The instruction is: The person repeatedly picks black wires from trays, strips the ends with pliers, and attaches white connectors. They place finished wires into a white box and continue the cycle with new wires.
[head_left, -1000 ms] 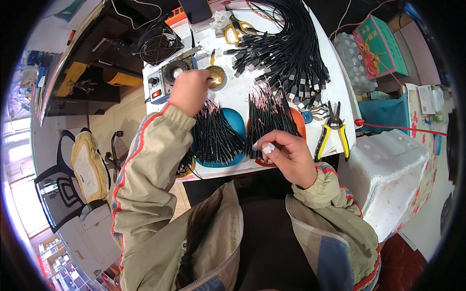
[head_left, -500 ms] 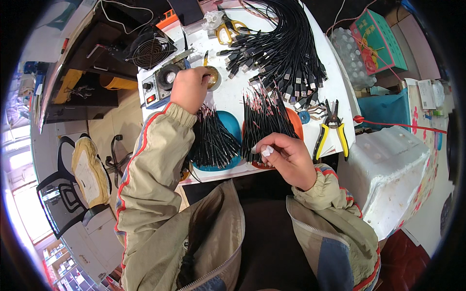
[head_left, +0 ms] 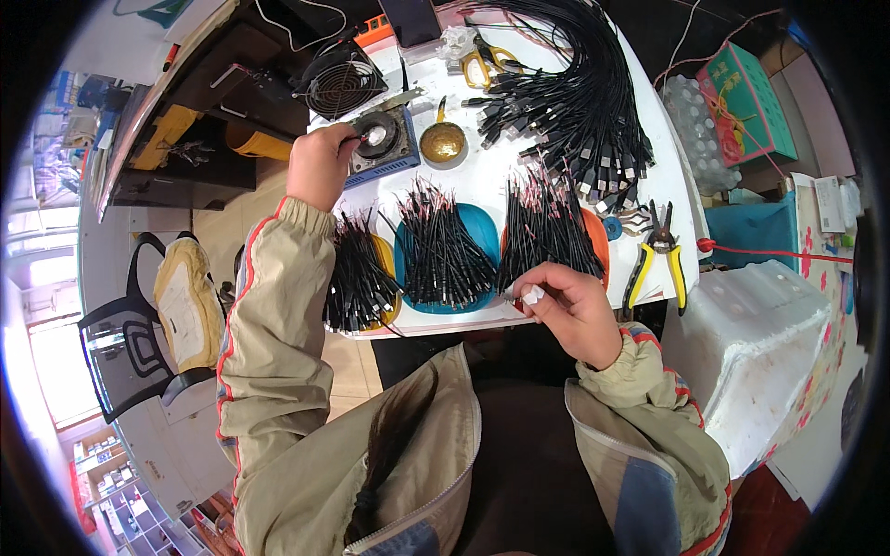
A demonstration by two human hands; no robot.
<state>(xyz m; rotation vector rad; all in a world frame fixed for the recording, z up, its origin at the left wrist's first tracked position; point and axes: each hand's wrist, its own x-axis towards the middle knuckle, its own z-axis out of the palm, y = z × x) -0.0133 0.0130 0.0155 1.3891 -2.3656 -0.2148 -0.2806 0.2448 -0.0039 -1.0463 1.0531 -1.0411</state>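
Note:
My left hand is closed in a pinch at the edge of a small blue-cased solder pot with shiny metal in its round well; whatever the fingertips hold is hidden. Beside the pot sits a round pan of amber flux. My right hand, white tape on a finger, pinches near the lower ends of short black cables on an orange tray; I cannot make out what is in it. More stripped black cables lie on a blue tray and a yellow tray.
A thick bundle of black USB cables covers the far right of the white table. Yellow-handled wire strippers lie right of the trays. Yellow scissors and a round fan are at the back. A white foam box stands at right.
My left hand has moved left, from the flux pan to the solder pot, and the yellow tray has come into sight. My right hand keeps its pinch by the orange tray. The view has shifted.

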